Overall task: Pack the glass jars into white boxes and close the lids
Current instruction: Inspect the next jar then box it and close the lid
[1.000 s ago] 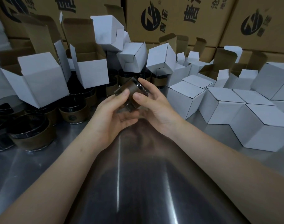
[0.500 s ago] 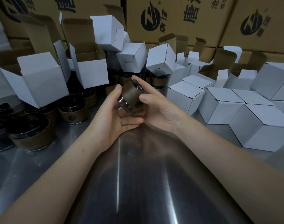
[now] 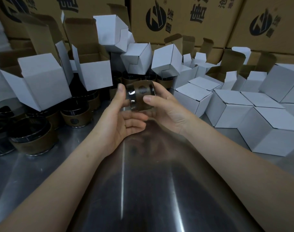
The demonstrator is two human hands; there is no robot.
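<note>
A glass jar (image 3: 140, 95) with a brown band and a round dark logo lies on its side between both my hands, above the metal table (image 3: 142, 190). My left hand (image 3: 121, 121) cups it from the left and below, thumb on its glass end. My right hand (image 3: 166, 109) grips it from the right, thumb across the brown band. Open white boxes (image 3: 42, 82), (image 3: 96, 72) stand at the left with flaps up. Several more jars (image 3: 76, 114), (image 3: 32, 136) stand on the table at the left.
Closed white boxes (image 3: 266, 131), (image 3: 191, 97) crowd the right side of the table. More white boxes, some tipped (image 3: 166, 61), are piled behind the jar. Large brown cartons (image 3: 176, 19) with black logos form a wall at the back.
The jar has been turned in my hands: its logo and brown band now face me. Both hands shifted slightly around it; neither let go.
</note>
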